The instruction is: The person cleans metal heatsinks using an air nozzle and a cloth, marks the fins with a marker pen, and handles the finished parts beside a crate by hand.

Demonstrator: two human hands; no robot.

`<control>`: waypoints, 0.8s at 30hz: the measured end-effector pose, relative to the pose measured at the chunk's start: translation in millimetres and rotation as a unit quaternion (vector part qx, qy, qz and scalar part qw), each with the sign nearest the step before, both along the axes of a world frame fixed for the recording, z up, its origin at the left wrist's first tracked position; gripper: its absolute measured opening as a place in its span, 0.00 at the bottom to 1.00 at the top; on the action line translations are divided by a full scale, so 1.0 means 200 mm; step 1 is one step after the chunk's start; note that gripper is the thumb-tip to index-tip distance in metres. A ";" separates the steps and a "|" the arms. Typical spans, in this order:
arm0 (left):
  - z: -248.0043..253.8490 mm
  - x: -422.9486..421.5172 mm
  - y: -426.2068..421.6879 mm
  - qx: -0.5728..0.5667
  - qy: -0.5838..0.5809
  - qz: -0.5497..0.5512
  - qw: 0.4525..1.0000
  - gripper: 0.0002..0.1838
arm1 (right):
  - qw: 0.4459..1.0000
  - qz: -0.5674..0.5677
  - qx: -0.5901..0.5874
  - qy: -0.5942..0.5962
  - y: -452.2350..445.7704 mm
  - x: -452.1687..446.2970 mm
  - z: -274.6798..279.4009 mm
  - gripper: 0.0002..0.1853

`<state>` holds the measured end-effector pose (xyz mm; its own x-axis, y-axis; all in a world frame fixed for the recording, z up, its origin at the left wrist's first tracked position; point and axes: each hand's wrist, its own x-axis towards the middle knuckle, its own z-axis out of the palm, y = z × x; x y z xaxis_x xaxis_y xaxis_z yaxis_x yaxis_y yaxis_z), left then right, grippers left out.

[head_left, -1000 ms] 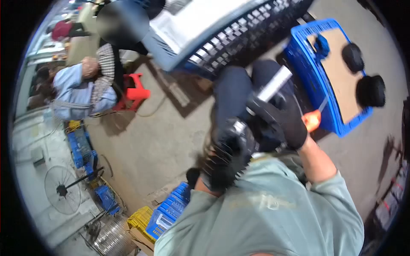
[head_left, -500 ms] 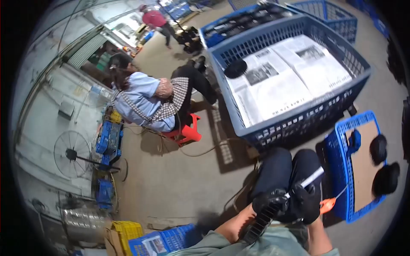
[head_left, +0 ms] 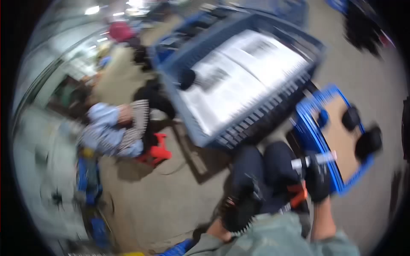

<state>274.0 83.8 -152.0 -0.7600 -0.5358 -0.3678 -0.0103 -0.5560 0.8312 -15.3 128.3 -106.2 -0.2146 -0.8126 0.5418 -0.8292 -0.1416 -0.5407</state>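
My right hand (head_left: 318, 183), in a black glove, is closed around a white strip (head_left: 300, 162) beside the blue crate on my right. The strip sticks out on both sides of the fingers. My left hand (head_left: 241, 210), also black-gloved, rests low over my left thigh; motion blur hides its fingers. A ribbed edge (head_left: 244, 228) shows by the left wrist, its kind unclear. An orange object (head_left: 298, 194) lies over my lap, left of the right hand, too blurred to name.
A large grey-blue crate (head_left: 200, 135) ahead holds printed paper (head_left: 239, 72) and a black round piece (head_left: 186, 80). The smaller blue crate (head_left: 318, 135) has cardboard and black round bristly pieces (head_left: 368, 143). A person (head_left: 106, 128) sits on a red stool (head_left: 157, 150) at left.
My view has swung, so the crates sit further left. My hands have moved apart; the right one has carried the white strip away from the left, towards the blue crate.
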 end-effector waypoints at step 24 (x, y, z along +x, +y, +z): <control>0.31 0.20 0.31 -0.585 -0.465 -0.207 0.631 0.17 | 0.685 -0.498 0.469 -0.250 0.94 -1.49 -0.89 0.20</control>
<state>313.6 145.7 -89.2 -0.6706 -0.6803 -0.2958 -0.7397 0.6433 0.1976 -312.5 315.6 -284.6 -0.8839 -0.0680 -0.4627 0.0604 0.9645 -0.2571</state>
